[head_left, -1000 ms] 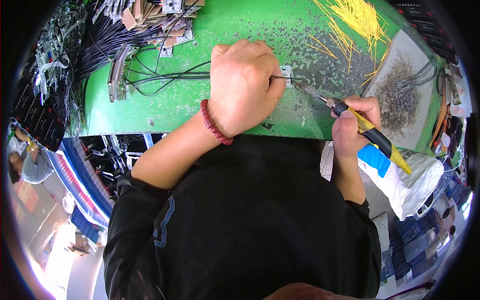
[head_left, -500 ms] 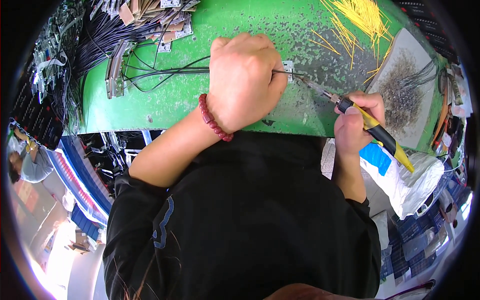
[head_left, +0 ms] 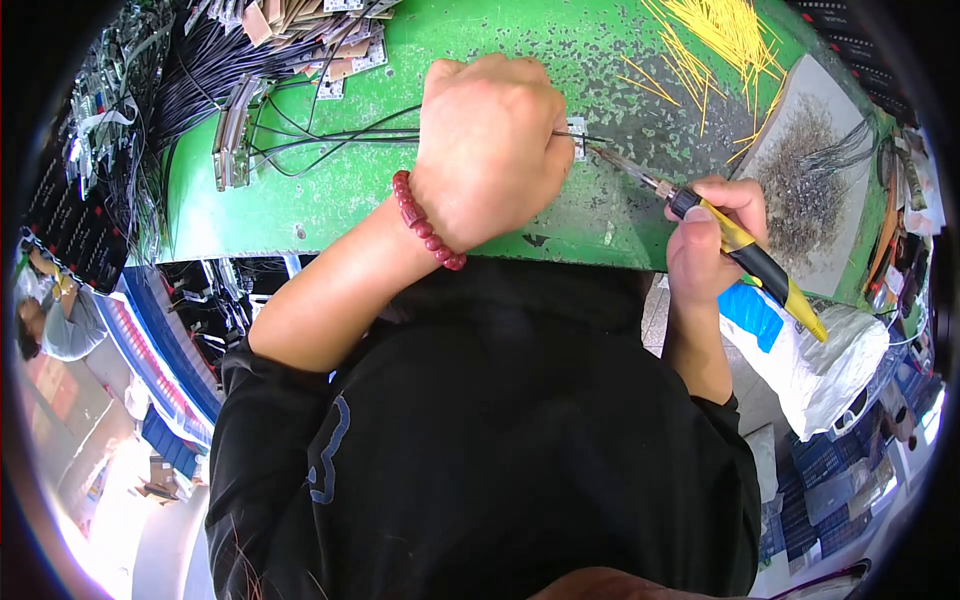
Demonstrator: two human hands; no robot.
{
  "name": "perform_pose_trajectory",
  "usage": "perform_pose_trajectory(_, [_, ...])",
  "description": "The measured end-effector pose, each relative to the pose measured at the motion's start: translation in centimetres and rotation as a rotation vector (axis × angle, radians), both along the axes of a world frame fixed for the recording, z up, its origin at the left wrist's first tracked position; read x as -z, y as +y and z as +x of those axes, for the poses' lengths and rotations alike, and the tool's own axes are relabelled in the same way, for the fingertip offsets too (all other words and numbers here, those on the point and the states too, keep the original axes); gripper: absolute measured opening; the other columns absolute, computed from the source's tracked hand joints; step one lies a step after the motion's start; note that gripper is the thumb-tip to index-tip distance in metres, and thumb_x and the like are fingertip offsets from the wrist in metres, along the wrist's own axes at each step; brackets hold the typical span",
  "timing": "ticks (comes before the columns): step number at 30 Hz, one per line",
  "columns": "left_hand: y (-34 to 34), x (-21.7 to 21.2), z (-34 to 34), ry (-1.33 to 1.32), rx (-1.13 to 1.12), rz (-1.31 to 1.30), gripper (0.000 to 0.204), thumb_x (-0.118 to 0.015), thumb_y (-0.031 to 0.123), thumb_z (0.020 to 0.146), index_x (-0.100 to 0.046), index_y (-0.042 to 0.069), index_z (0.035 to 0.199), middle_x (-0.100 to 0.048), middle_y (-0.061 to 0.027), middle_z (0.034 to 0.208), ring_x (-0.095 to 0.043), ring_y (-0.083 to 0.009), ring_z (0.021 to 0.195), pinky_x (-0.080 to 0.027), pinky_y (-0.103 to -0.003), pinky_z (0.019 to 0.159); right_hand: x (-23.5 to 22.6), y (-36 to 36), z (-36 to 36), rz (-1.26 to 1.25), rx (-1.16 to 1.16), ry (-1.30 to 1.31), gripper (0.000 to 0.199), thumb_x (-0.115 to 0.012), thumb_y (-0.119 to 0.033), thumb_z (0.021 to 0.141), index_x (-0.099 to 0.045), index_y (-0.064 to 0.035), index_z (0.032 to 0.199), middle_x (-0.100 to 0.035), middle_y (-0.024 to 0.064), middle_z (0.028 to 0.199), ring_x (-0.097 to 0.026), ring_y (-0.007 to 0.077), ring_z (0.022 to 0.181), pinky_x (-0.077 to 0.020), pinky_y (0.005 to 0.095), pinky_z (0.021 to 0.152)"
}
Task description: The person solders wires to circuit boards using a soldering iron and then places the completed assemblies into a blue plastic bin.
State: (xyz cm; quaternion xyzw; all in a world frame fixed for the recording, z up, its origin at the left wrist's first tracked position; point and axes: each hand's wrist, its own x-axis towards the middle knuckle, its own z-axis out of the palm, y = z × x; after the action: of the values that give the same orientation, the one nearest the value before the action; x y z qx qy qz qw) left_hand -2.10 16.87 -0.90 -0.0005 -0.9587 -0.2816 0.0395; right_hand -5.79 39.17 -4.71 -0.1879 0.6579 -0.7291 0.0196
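My left hand [head_left: 492, 150] is closed over black cables [head_left: 355, 137], with a red bead bracelet at the wrist. A thin dark wire end pokes out past its fingers, over a small white circuit board [head_left: 577, 127] on the green bench. My right hand [head_left: 716, 232] grips a yellow and black soldering iron [head_left: 745, 250]. The iron's tip points left, close to the wire and the board; whether it touches them I cannot tell. Left of my left hand, the cables run to a stack of metal-edged parts [head_left: 233, 135]. My left fingertips are hidden under the hand.
A heap of thin yellow sticks [head_left: 720, 40] lies at the far right. Beside it, a grey board [head_left: 800, 200] carries dark debris and fine wires. Bundled black cables [head_left: 200, 95] and circuit boards [head_left: 360, 55] crowd the far left. A white bag [head_left: 825, 370] hangs below the bench's right side.
My left hand has shifted slightly away from me, and the wire end now sits a little higher over the board. The soldering iron has barely moved.
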Motion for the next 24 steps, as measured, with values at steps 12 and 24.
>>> perform_pose_trajectory(12, [-0.1,0.1,0.0,0.016,-0.004,0.019,0.007,-0.069,0.012,0.068,-0.063,0.008,0.068,-0.062,-0.0041,0.079,-0.060,-0.0257,0.084,-0.041,-0.039,0.076,-0.7,-0.3,0.2,-0.037,0.058,-0.010,0.020,-0.067,-0.011,0.081,-0.052,0.0013,0.088,-0.053,0.0063,0.075,-0.047,0.0102,0.061,-0.0367,0.0218,0.056])
perform_pose_trajectory(24, [0.0,0.1,0.2,0.017,-0.024,0.010,0.007,-0.068,0.013,0.069,-0.063,0.009,0.067,-0.061,-0.0029,0.078,-0.060,-0.0251,0.084,-0.040,-0.040,0.076,-2.0,-1.4,-0.1,0.127,0.071,0.030,0.036,-0.064,-0.019,0.089,-0.052,0.0033,0.115,-0.065,0.0169,0.094,-0.063,0.0171,0.075,-0.0517,0.0277,0.066])
